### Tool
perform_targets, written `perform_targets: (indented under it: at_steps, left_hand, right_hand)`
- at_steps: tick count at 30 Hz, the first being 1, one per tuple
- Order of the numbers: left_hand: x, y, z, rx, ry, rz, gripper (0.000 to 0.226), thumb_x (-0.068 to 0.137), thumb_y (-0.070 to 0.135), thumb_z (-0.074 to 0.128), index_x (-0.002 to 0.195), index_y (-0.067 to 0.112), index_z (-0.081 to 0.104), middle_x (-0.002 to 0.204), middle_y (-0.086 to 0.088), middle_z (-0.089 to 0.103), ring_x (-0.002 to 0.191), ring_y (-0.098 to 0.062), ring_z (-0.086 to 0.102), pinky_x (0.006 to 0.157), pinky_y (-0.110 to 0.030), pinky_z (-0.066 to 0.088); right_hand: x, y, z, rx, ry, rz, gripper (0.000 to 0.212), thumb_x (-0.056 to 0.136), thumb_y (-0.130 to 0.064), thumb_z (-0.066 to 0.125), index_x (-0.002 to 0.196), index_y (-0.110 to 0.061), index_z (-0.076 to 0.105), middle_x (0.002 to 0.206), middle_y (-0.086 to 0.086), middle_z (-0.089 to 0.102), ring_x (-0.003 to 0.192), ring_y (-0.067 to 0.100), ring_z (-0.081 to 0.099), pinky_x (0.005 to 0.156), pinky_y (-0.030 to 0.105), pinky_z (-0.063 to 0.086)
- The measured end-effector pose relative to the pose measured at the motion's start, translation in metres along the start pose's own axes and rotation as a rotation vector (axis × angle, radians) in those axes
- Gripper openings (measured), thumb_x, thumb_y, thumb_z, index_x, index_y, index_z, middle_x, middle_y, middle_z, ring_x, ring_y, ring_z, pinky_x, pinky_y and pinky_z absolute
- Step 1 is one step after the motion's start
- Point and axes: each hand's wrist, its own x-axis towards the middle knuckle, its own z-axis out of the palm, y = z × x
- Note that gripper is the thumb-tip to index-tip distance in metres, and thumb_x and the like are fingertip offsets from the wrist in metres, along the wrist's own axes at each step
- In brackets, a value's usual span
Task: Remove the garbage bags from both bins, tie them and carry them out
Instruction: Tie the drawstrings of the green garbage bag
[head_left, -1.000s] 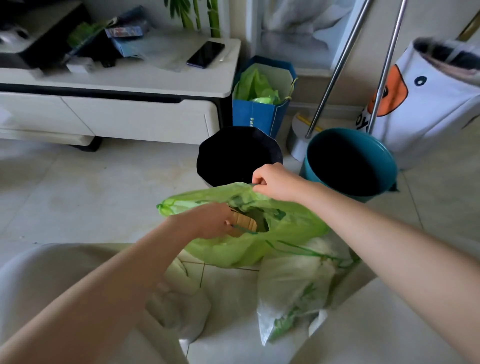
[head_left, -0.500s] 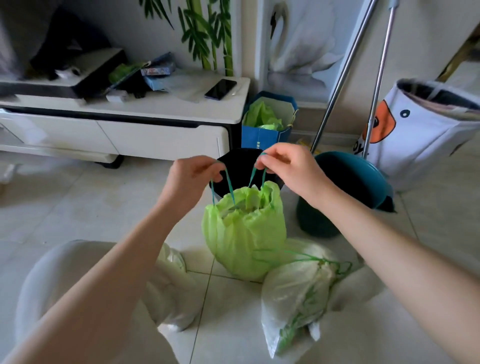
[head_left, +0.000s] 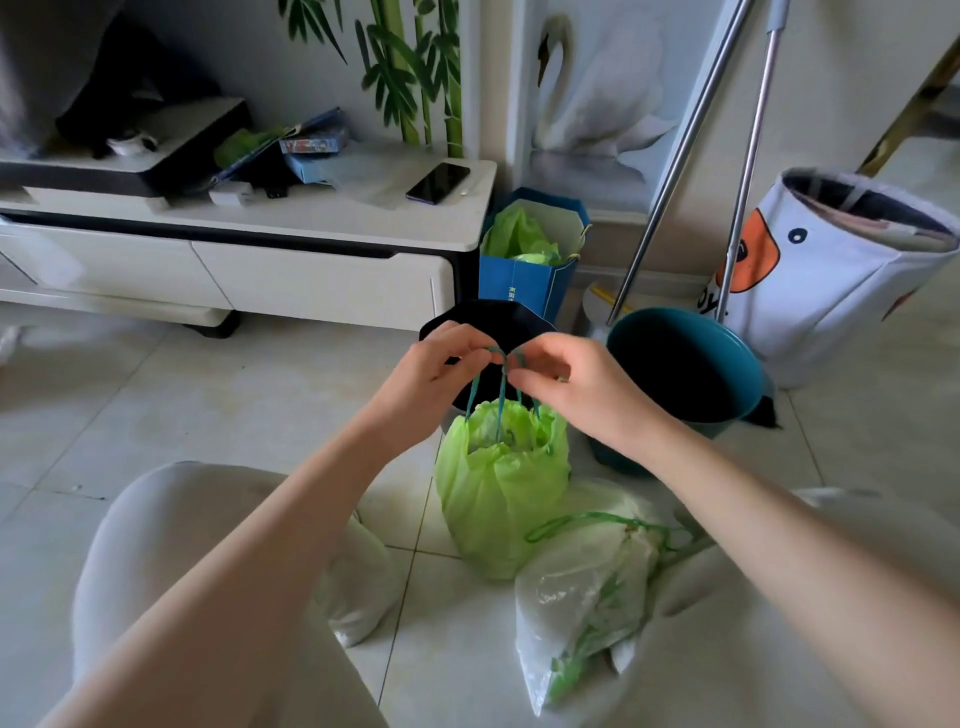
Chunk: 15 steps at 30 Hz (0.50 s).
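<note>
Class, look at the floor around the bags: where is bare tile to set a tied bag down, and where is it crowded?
Bare tile lies left of the green bag, between the person's knee and the white cabinet. It is crowded right of it: the white bag, teal bin and black bin sit close together.

A white counter (head_left: 311, 221) with drawers stands against the wall, carrying a dark smartphone (head_left: 438, 182), a blue box (head_left: 313, 143) and a black device (head_left: 171, 140). Beside it a blue paper bag (head_left: 524, 280) holds green plastic. Two metal poles (head_left: 675, 156) lean near a white duck-print fabric basket (head_left: 826, 280).
</note>
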Motion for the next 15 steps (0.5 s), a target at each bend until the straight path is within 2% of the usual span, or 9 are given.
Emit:
perform_targets:
  at_steps: [3, 5, 7, 10, 11, 13, 15]
  left_hand:
    - [0.003, 0.002, 0.006, -0.013, 0.016, 0.026, 0.018, 0.094, 0.005, 0.050, 0.092, 0.013, 0.065, 0.091, 0.003, 0.053, 0.085, -0.004, 0.052, 0.076, -0.017, 0.044]
    - [0.003, 0.003, 0.009, -0.038, 0.042, 0.031, 0.016, 0.093, 0.004, 0.052, 0.091, 0.017, 0.062, 0.089, 0.004, 0.055, 0.082, -0.005, 0.054, 0.073, -0.017, 0.045]
    - [0.005, 0.006, 0.011, -0.081, 0.074, 0.024, 0.011, 0.092, 0.003, 0.054, 0.091, 0.013, 0.059, 0.086, 0.001, 0.059, 0.079, -0.004, 0.056, 0.070, -0.017, 0.046]
    - [0.010, -0.006, 0.016, -0.091, 0.169, -0.083, 0.008, 0.091, 0.006, 0.055, 0.086, 0.011, 0.058, 0.082, 0.000, 0.063, 0.076, -0.009, 0.058, 0.068, -0.023, 0.046]
    - [0.012, -0.015, 0.018, -0.054, 0.186, -0.139, 0.011, 0.090, 0.007, 0.054, 0.084, 0.014, 0.059, 0.080, 0.002, 0.064, 0.076, -0.009, 0.058, 0.068, -0.023, 0.045]
    - [0.013, -0.032, 0.026, 0.066, 0.150, -0.242, 0.020, 0.087, 0.004, 0.051, 0.088, 0.020, 0.062, 0.084, 0.008, 0.064, 0.083, -0.010, 0.061, 0.071, -0.022, 0.041]
    - [0.011, -0.045, 0.034, 0.182, -0.003, -0.316, 0.038, 0.081, -0.002, 0.051, 0.110, 0.020, 0.062, 0.092, 0.008, 0.061, 0.086, -0.014, 0.062, 0.068, -0.015, 0.041]
  right_hand:
    - [0.003, 0.002, 0.005, 0.021, 0.017, 0.025, 0.016, 0.084, -0.022, 0.070, 0.096, -0.012, 0.070, 0.090, 0.001, 0.074, 0.087, 0.013, 0.069, 0.086, 0.038, 0.055]
    - [0.006, 0.003, 0.004, 0.031, 0.046, 0.044, 0.012, 0.083, -0.020, 0.070, 0.090, -0.011, 0.070, 0.087, 0.005, 0.074, 0.085, 0.018, 0.070, 0.085, 0.043, 0.055]
    - [0.007, 0.003, 0.003, 0.055, 0.038, 0.070, 0.008, 0.084, -0.017, 0.068, 0.086, -0.010, 0.069, 0.086, 0.009, 0.074, 0.085, 0.019, 0.070, 0.086, 0.046, 0.054]
    - [0.009, 0.001, 0.002, 0.136, 0.030, 0.115, 0.009, 0.085, -0.014, 0.063, 0.083, -0.007, 0.068, 0.091, 0.021, 0.071, 0.087, 0.033, 0.067, 0.089, 0.051, 0.052]
    - [0.010, 0.000, 0.001, 0.171, 0.021, 0.128, 0.010, 0.086, -0.013, 0.061, 0.084, -0.005, 0.067, 0.090, 0.021, 0.071, 0.085, 0.033, 0.066, 0.089, 0.049, 0.053]
    - [0.011, -0.001, -0.002, 0.216, -0.008, 0.139, 0.009, 0.088, -0.009, 0.058, 0.085, -0.004, 0.064, 0.083, 0.014, 0.070, 0.080, 0.020, 0.065, 0.090, 0.043, 0.054]
    - [0.012, -0.001, -0.004, 0.206, -0.011, 0.137, 0.009, 0.088, -0.012, 0.059, 0.087, -0.005, 0.064, 0.076, 0.009, 0.066, 0.075, 0.014, 0.061, 0.088, 0.042, 0.053]
